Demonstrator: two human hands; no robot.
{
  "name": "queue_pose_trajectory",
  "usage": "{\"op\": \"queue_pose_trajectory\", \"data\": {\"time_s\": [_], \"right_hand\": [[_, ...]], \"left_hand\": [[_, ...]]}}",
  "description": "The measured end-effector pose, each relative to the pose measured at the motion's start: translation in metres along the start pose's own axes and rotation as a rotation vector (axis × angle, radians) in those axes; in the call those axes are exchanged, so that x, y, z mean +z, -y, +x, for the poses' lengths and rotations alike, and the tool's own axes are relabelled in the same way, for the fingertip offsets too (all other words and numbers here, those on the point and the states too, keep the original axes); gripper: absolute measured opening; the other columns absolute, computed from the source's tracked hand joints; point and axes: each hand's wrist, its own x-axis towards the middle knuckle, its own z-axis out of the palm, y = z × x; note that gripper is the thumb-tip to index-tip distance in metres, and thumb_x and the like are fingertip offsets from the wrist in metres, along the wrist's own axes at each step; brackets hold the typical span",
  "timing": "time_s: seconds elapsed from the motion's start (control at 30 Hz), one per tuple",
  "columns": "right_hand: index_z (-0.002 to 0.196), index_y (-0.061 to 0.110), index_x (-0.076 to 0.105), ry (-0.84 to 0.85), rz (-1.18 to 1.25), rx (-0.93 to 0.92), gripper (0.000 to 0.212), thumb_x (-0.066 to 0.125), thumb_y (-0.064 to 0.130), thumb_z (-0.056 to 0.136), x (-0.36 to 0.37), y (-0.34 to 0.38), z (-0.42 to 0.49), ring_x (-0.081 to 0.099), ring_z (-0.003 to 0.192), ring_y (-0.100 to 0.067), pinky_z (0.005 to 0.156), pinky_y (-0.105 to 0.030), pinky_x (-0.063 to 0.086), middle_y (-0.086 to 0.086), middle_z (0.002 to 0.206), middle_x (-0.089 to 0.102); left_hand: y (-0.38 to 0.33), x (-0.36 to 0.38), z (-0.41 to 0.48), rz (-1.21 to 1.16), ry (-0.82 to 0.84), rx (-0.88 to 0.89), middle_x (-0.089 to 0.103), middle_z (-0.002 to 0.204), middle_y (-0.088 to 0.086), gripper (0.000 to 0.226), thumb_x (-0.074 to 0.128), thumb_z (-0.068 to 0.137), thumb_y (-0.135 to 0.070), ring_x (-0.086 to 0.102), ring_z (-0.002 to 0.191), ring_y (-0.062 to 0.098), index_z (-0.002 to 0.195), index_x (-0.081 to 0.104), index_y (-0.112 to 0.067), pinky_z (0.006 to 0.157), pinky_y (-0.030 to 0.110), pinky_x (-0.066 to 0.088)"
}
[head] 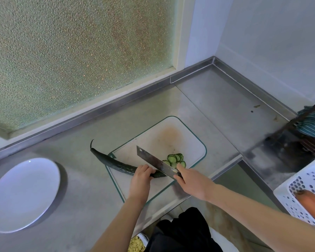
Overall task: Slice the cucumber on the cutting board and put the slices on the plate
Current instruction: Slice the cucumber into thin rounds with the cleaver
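Left hand (141,176) is curled down over the cucumber (116,164), pinning it near the cut end; right hand (191,180) is closed round the handle of the knife (158,163), blade angled across the fruit. Most of the cucumber is uncut, lying on the board (162,140) with its stalk end hanging off the left edge onto the surface (91,188). It looks firm but curved and wet-skinned, so I'd judge it likely to roll; holding close behind the blade with fingertips tucked seems right. Slices (175,159), thin and limp, lie heaped just beyond the knife; they'd want scooping, not pinching. Plate (22,195) sits well apart, left, bare.
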Motion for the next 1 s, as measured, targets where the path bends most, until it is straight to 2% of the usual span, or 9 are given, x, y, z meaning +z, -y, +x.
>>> {"op": "queue_pose_trajectory", "data": {"time_s": [0.1, 0.17, 0.27, 0.57, 0.67, 0.73, 0.83, 0.9, 1.0], "right_hand": [[0.11, 0.011, 0.038, 0.002, 0.003, 0.007, 0.02, 0.032, 0.028, 0.102, 0.0, -0.001, -0.002, 0.033, 0.053, -0.004, 0.047, -0.026, 0.024, 0.001, 0.073, 0.044], [0.114, 0.009, 0.038, -0.002, 0.011, 0.013, 0.024, 0.032, 0.028, 0.102, 0.001, -0.002, -0.002, 0.034, 0.054, -0.005, 0.046, -0.022, 0.025, 0.002, 0.071, 0.044], [0.114, 0.01, 0.038, -0.006, 0.011, 0.016, 0.025, 0.031, 0.031, 0.102, 0.002, -0.004, -0.002, 0.034, 0.054, -0.006, 0.047, -0.019, 0.025, 0.008, 0.066, 0.038], [0.11, 0.009, 0.038, -0.021, -0.084, -0.026, 0.022, 0.03, 0.028, 0.102, 0.007, 0.0, -0.003, 0.029, 0.05, -0.007, 0.046, -0.025, 0.021, 0.008, 0.063, 0.032], [0.11, 0.009, 0.039, -0.036, -0.117, -0.031, 0.023, 0.029, 0.028, 0.103, 0.011, 0.003, -0.002, 0.031, 0.049, -0.011, 0.044, -0.022, 0.021, 0.001, 0.069, 0.041], [0.112, 0.01, 0.039, -0.048, -0.148, -0.032, 0.024, 0.028, 0.028, 0.103, 0.014, 0.005, -0.002, 0.038, 0.055, -0.019, 0.047, -0.027, 0.026, -0.004, 0.077, 0.047], [0.114, 0.009, 0.038, -0.046, -0.167, -0.027, 0.024, 0.027, 0.027, 0.103, 0.02, 0.007, 0.0, 0.043, 0.065, -0.023, 0.059, -0.031, 0.032, -0.011, 0.084, 0.057], [0.113, 0.009, 0.038, -0.046, -0.162, -0.037, 0.023, 0.027, 0.026, 0.103, 0.025, 0.009, 0.006, 0.051, 0.068, -0.029, 0.06, -0.032, 0.032, -0.014, 0.09, 0.063], [0.113, 0.007, 0.038, -0.051, -0.139, -0.035, 0.023, 0.029, 0.025, 0.102, 0.034, 0.013, 0.019, 0.06, 0.083, -0.035, 0.062, -0.034, 0.036, -0.017, 0.096, 0.063]], "left_hand": [[0.0, 0.002, -0.001, -0.006, -0.023, -0.011, 0.062, 0.091, 0.005, 0.024, 0.066, 0.072, 0.006, 0.053, 0.088, 0.024, 0.091, 0.067, -0.008, 0.068, 0.025, 0.039], [0.0, 0.003, 0.0, -0.006, -0.025, -0.008, 0.062, 0.088, 0.006, 0.024, 0.066, 0.07, 0.009, 0.054, 0.085, 0.025, 0.089, 0.067, -0.007, 0.066, 0.026, 0.039], [0.001, 0.004, 0.001, -0.005, -0.021, 0.003, 0.062, 0.084, 0.007, 0.025, 0.066, 0.067, 0.012, 0.055, 0.081, 0.027, 0.084, 0.067, -0.006, 0.062, 0.028, 0.04], [-0.001, 0.003, 0.001, 0.015, -0.031, 0.015, 0.064, 0.087, 0.005, 0.03, 0.066, 0.065, 0.012, 0.055, 0.081, 0.026, 0.085, 0.067, -0.009, 0.062, 0.028, 0.042], [-0.001, 0.003, 0.001, 0.027, -0.031, 0.017, 0.065, 0.088, 0.004, 0.032, 0.067, 0.064, 0.012, 0.056, 0.08, 0.024, 0.088, 0.068, -0.01, 0.062, 0.027, 0.042], [-0.002, 0.004, 0.001, 0.032, -0.029, 0.03, 0.065, 0.087, 0.004, 0.032, 0.068, 0.064, 0.012, 0.055, 0.079, 0.024, 0.088, 0.068, -0.01, 0.062, 0.026, 0.042], [0.0, 0.005, 0.002, 0.041, -0.022, 0.045, 0.065, 0.087, 0.003, 0.032, 0.069, 0.064, 0.012, 0.054, 0.078, 0.023, 0.087, 0.067, -0.01, 0.063, 0.027, 0.043], [0.001, 0.006, 0.0, 0.052, -0.022, 0.05, 0.064, 0.086, 0.003, 0.03, 0.071, 0.063, 0.01, 0.054, 0.077, 0.023, 0.085, 0.067, -0.01, 0.062, 0.026, 0.043], [0.002, 0.007, -0.001, 0.066, -0.025, 0.047, 0.064, 0.084, 0.002, 0.029, 0.072, 0.063, 0.009, 0.055, 0.076, 0.022, 0.083, 0.066, -0.01, 0.062, 0.023, 0.041]]}}
